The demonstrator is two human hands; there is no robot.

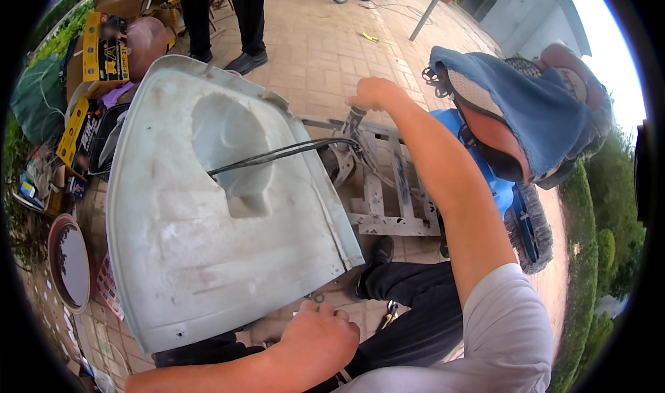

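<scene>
My right hand reaches out ahead, its fingers closed round the upper end of a dark metal tube on a worn metal frame. Left of the frame stands a large, scuffed pale blue-grey vehicle body panel with a rounded hollow. Black cables run from that hollow across to the tube. My left hand is low, close to the panel's near edge, with its fingers curled; anything inside them is hidden. Pliers with yellow-and-black handles lie by my leg.
A person in dark trousers stands beyond the panel. Cardboard boxes and a round basin are at the left. On the right is a vehicle seat draped with a blue cloth. A grey fluffy brush is below it.
</scene>
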